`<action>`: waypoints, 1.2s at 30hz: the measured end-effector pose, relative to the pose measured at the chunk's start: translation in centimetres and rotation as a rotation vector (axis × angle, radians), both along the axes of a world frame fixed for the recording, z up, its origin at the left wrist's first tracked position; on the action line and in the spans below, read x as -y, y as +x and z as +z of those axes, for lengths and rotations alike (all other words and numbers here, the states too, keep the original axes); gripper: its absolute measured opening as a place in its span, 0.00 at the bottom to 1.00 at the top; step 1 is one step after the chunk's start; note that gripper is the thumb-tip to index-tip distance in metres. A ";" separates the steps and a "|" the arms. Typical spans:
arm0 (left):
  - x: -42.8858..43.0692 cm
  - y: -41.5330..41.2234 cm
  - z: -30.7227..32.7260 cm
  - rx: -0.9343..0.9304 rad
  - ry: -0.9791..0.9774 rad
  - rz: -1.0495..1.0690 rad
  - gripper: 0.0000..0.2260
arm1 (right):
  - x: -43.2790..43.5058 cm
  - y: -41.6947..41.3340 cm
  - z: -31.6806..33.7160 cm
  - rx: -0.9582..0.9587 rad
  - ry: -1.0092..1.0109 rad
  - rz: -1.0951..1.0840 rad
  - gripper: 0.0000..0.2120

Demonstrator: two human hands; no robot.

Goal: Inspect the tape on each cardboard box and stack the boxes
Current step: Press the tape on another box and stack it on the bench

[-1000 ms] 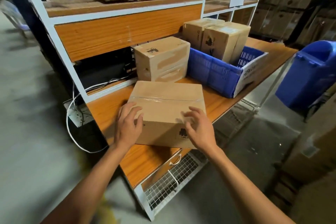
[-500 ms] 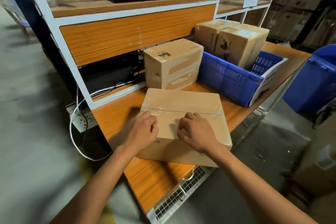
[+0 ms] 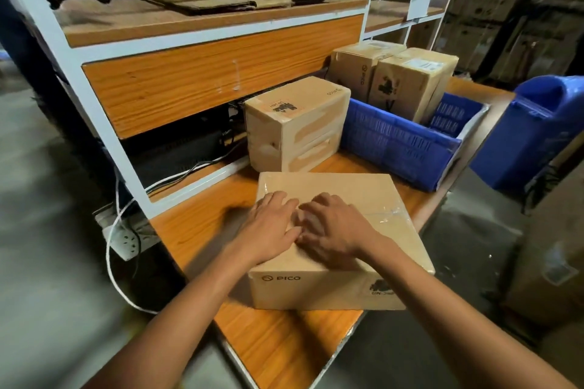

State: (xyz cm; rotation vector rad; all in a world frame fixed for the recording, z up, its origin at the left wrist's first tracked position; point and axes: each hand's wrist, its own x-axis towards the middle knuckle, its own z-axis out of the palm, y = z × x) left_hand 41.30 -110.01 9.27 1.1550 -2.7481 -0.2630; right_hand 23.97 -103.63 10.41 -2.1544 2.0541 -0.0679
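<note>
Hands meet just below the centre of the frame. The left hand [image 3: 271, 227] and right hand [image 3: 335, 230] lie palm down on top of the near box [image 3: 316, 290], side by side and almost touching. Their fingers stretch forward, only slightly bent, and grip nothing. They rest on the clear tape [image 3: 387, 215] that runs across the box's top from left to right. The right hand's fingertips are blurred. The near box lies flat on the desk [image 3: 196, 227], close to its front edge, with "PICO" printed on the side facing the camera.

Behind it, above centre, a second box [image 3: 297, 129] stands on the desk, apart from the near box, with pale strips on its side. To its right a blue crate [image 3: 395, 145] sits on the desk and holds two more boxes [image 3: 410, 82], upright and pressed together. A blue bin [image 3: 543, 136] stands off the desk at the right edge. At the left, a white cable [image 3: 109, 256] loops down by a power strip [image 3: 124, 238]. Flattened cardboard [image 3: 221, 3] lies on the shelf [image 3: 110, 22] at the top.
</note>
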 end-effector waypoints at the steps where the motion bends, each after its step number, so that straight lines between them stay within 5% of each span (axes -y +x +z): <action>1: 0.8 -0.2 -0.3 0.005 0.033 0.000 0.28 | 0.6 0.1 -0.2 -0.006 0.020 -0.019 0.34; 9: 3.6 -1.5 -0.2 0.212 0.083 0.011 0.27 | 2.4 -0.3 -1.5 -0.068 0.148 -0.037 0.41; 13: 4.7 -4.1 1.3 0.193 0.071 0.017 0.26 | 4.4 -2.9 1.1 0.103 0.111 -0.026 0.27; 17: 5.1 -6.6 -0.9 0.157 0.100 -0.021 0.28 | 4.1 -5.3 -0.2 -0.033 0.179 -0.247 0.38; 24: 5.9 -7.1 -0.6 0.197 0.106 -0.035 0.28 | 4.3 -7.1 1.7 0.002 0.246 -0.143 0.38; 28: 4.0 -6.9 -0.6 0.118 0.160 -0.164 0.31 | 1.4 -7.2 0.8 0.045 0.136 -0.230 0.30; 36: 2.4 -8.2 -0.3 0.304 0.113 -0.146 0.31 | -0.6 -6.6 -0.6 -0.073 0.061 -0.245 0.30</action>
